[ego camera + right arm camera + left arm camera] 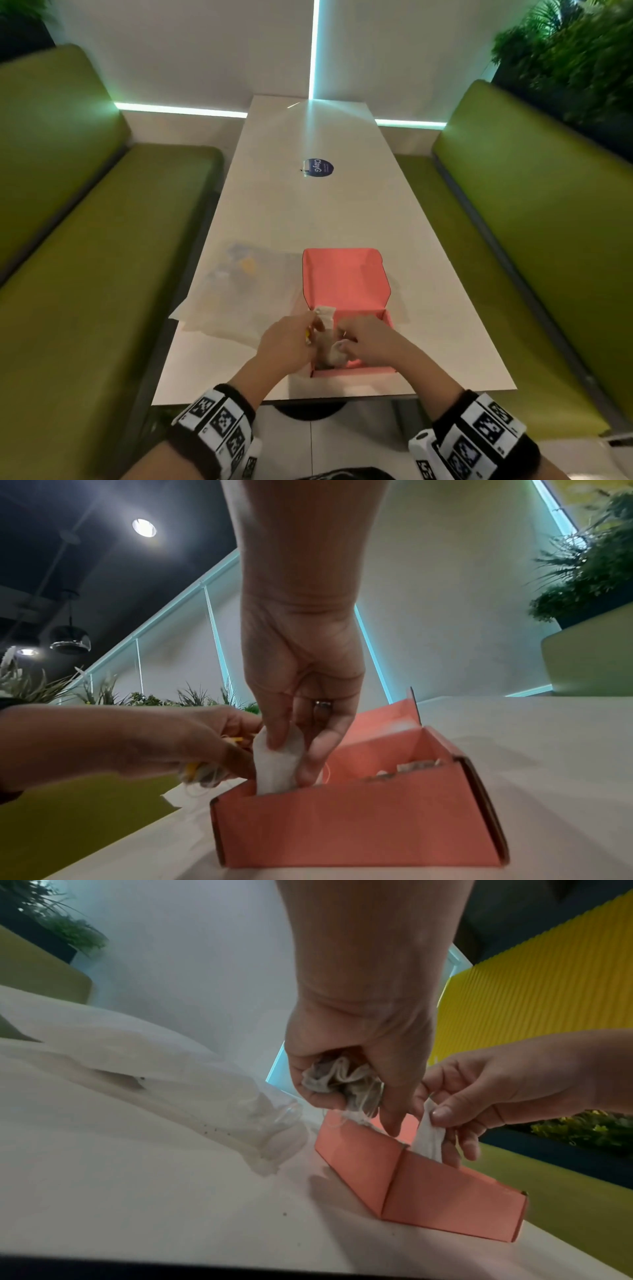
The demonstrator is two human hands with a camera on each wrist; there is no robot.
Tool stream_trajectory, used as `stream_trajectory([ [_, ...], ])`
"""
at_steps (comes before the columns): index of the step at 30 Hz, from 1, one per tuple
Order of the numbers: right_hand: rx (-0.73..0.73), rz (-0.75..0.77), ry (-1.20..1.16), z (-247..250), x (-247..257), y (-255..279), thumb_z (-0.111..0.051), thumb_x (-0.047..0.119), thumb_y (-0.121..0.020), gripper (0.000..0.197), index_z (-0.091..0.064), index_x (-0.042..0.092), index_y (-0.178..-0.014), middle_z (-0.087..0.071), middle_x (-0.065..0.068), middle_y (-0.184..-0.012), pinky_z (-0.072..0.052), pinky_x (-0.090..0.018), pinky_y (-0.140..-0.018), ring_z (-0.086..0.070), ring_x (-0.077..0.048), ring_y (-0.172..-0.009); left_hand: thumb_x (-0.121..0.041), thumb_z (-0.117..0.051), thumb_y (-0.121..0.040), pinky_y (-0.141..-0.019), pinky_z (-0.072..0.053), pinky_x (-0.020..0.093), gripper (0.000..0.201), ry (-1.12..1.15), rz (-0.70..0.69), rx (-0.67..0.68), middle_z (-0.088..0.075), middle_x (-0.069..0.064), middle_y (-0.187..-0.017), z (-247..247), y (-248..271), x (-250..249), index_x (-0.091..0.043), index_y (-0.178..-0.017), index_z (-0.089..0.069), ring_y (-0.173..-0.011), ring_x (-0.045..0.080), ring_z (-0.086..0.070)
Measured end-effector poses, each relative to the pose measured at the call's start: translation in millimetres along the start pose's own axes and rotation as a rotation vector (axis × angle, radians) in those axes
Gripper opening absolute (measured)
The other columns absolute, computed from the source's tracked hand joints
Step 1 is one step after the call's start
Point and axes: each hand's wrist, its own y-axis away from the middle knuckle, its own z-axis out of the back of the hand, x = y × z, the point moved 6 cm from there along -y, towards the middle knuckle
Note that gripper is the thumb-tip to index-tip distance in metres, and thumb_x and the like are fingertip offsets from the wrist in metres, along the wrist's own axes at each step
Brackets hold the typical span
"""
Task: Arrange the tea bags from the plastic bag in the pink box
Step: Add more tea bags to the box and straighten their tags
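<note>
my right hand (301, 723) pinches one tea bag (279, 761) by its top edge, thumb on one face and fingertips on the other, so it hangs straight down with its long axis upright. its lower end already dips inside the near left corner of the pink box (359, 818). that is what the next move turns on, as i read it: the slot for this bag lies directly below the fingers, so it wants a plain drop downward, not a sideways carry. the right hand is the one over the box.

my left hand (356, 1053) is just beside it, above the box's left wall, its fingers curled round a crumpled bunch of tea bags (342, 1080) with loose strings trailing down. in the right wrist view a bit of yellow, probably tags, shows in that fist.

the held bag is thin white paper, flat and limp, and i'd expect it to fold if pushed against the floor. the box is stiff matte card with sharp creases and its lid (342, 277) folded open away from me. some bags already lie toward the box's right end, though i can't count them.

the plastic bag (246, 281) lies left of the box on the white table (308, 212), clear, wrinkled and slack; something yellow shows inside it.
</note>
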Motion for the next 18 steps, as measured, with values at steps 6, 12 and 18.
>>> stream_trajectory([
  [6,0.042,0.06,-0.036,-12.8,4.0,-2.7,-0.053,0.011,-0.088,0.005,-0.057,0.013,-0.088,-0.05,0.009,-0.071,-0.032,-0.008,-0.051,-0.041,0.0,-0.061,-0.03,-0.06,-0.084,-0.07,-0.044,0.026,0.022,-0.17,0.031,0.083,-0.064,0.0,-0.103,-7.8,-12.1,-1.6,-0.026,-0.105,-0.059,-0.093,0.02,-0.06],
  [12,0.069,0.046,-0.174,-30.4,-10.5,-3.6,-0.074,0.016,-0.075,0.022,-0.067,0.01,-0.095,-0.067,-0.002,-0.09,-0.051,-0.024,-0.072,-0.06,-0.011,-0.08,-0.029,-0.057,-0.084,-0.067,-0.04,0.026,0.017,-0.26,0.052,0.06,-0.064,0.002,-0.101,-9.5,-15.4,0.8,-0.019,-0.096,-0.063,-0.094,0.021,-0.06],
  [18,0.051,0.111,-0.16,-37.4,-6.5,-5.0,-0.071,0.015,-0.08,0.023,-0.07,0.007,-0.103,-0.067,-0.001,-0.1,-0.045,-0.016,-0.077,-0.058,-0.01,-0.088,-0.031,-0.056,-0.085,-0.071,-0.045,0.028,0.019,-0.184,0.068,-0.01,-0.066,0.004,-0.1,-8.3,-15.5,5.0,-0.019,-0.098,-0.064,-0.093,0.023,-0.061],
])
